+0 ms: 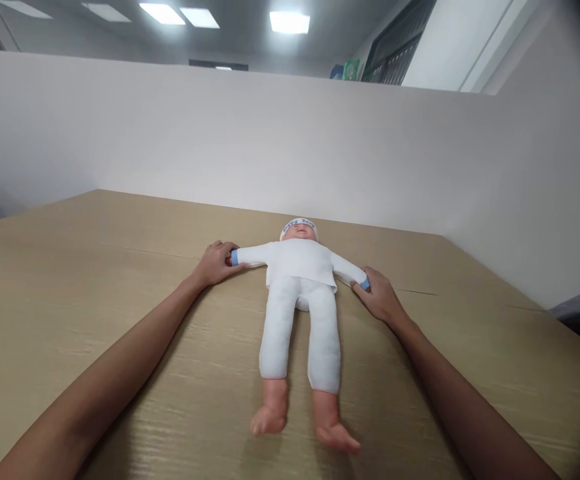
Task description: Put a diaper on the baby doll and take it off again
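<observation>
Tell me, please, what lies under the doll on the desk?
The doll lies face up, flat on the bare wooden desk; the patch beneath its body is covered. The left hand and right hand grip its cuffs.

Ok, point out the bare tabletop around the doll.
Bare table lies left of the left hand, right of the right hand, and between the doll and the partition. Crowded only where hands grip its cuffs.

The doll's (300, 293) own hands are hidden — one under the left hand (216, 263), one under the right hand (380, 297). Lettering on its cap (299, 224) is too small to read. Both forearms and the worktop (70, 293) are cut off by the picture's edges.
</observation>
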A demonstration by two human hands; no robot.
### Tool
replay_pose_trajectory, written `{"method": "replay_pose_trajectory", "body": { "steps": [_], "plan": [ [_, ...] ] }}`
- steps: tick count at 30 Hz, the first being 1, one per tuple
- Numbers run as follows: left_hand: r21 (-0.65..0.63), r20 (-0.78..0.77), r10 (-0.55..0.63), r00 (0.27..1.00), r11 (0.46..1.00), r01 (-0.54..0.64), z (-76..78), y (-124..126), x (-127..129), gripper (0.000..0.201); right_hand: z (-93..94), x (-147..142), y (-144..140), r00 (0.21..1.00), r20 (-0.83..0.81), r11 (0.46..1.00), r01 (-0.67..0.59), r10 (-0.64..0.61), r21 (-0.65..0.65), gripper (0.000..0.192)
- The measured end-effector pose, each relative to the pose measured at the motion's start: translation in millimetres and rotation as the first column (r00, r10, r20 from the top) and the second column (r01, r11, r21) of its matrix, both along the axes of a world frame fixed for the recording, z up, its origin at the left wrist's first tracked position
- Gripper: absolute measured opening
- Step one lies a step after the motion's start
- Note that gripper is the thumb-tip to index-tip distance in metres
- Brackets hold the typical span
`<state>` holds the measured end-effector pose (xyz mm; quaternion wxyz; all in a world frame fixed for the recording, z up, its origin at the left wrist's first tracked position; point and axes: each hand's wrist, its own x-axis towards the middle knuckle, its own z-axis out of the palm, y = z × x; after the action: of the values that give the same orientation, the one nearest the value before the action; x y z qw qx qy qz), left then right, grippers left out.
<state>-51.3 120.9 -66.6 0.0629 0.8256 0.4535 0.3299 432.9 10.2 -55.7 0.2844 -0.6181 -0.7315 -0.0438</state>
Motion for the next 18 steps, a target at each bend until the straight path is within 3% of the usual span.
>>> {"method": "replay_pose_trajectory", "body": {
  "steps": [5,13,18],
  "plan": [
    [-0.024,0.016,0.086,0.996,0.996,-0.086,-8.0,18,-1,0.062,-3.8,7,24,1.000,-0.004,0.999,0.028,-0.028,0.035,0.039],
    [-0.067,0.032,0.099,0.995,0.993,-0.097,-8.9,17,-2,0.059,-8.3,11,24,0.999,0.036,0.998,0.006,-0.008,0.063,0.058],
    [-0.180,0.259,0.175,0.950,0.975,-0.131,-6.5,15,-10,0.055,-15.2,27,18,0.998,-0.065,0.995,0.027,-0.021,0.096,0.061]
  ]
}}
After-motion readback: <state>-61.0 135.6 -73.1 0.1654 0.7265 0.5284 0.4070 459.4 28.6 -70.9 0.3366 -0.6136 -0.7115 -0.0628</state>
